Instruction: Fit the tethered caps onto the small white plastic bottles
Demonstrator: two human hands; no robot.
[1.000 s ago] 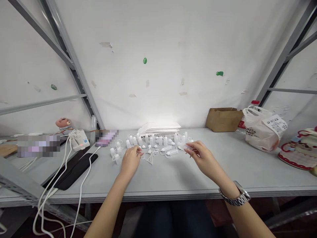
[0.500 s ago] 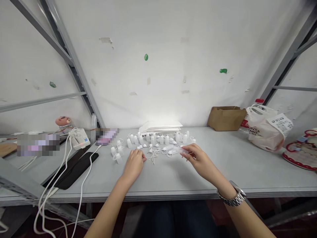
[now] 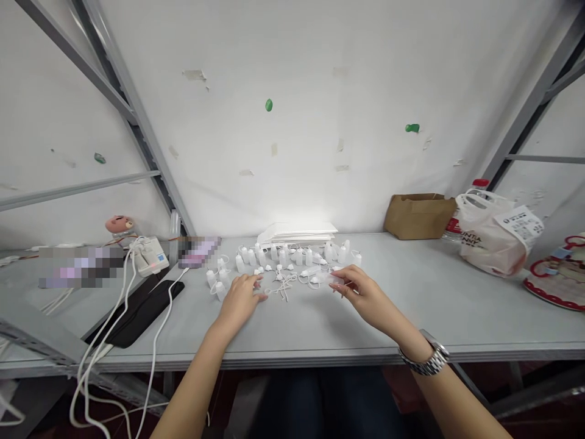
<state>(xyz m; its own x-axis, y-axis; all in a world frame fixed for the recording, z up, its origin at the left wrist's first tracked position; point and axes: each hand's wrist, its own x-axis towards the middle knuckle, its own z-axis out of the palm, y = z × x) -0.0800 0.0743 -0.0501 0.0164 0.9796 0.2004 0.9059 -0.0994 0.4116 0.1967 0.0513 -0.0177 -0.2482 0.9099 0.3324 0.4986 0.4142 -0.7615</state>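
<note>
Several small translucent plastic squeeze bottles (image 3: 299, 256) with white caps on looped straps stand in uneven rows on the grey table. My right hand (image 3: 365, 297) pinches the near end of a bottle lying on its side (image 3: 323, 278), its white cap pointing left. Another bottle lies on its side just behind it. My left hand (image 3: 240, 302) is open over the tabletop, thumb and fingers apart, beside a standing bottle (image 3: 219, 289). Between my hands lies a small heap of thin white straps (image 3: 284, 285), with loose white caps (image 3: 280, 269) behind it.
White flat sheets (image 3: 297, 231) are stacked against the wall. To the right are a brown cardboard box (image 3: 418, 218) and a white plastic bag (image 3: 491, 244). On the left lie a phone (image 3: 198, 251), a black pouch (image 3: 141, 314), a power strip (image 3: 152, 257) and trailing white cables.
My left hand has moved slightly left and its fingers have spread. The bottle in my right hand has shifted a little and now points more toward the wall side.
</note>
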